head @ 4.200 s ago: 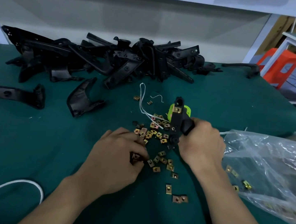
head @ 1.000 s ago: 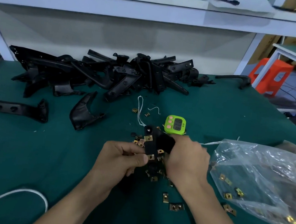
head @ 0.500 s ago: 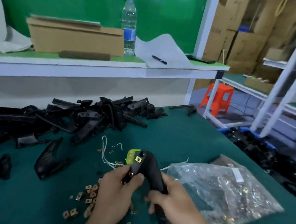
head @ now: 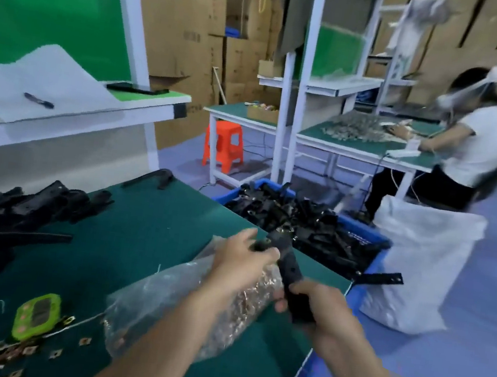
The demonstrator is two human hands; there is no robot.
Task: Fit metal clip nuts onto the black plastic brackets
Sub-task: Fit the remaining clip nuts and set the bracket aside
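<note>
Both hands hold one black plastic bracket (head: 289,266) in the air over the table's right edge. My left hand (head: 240,263) grips its upper end. My right hand (head: 316,311) grips its lower end. A pile of black brackets (head: 13,214) lies at the back left of the green table (head: 146,238). Loose metal clip nuts (head: 27,349) are scattered at the front left. A clear plastic bag of clip nuts (head: 181,303) lies under my left forearm.
A blue crate (head: 373,236) full of black brackets stands on the floor just right of the table, next to a white sack (head: 420,268). A green timer (head: 37,315) sits near the nuts. Another person sits at a bench at the far right.
My head has turned right, so the blue crate and the floor have come into view. Both hands have carried the bracket rightward to the table's edge.
</note>
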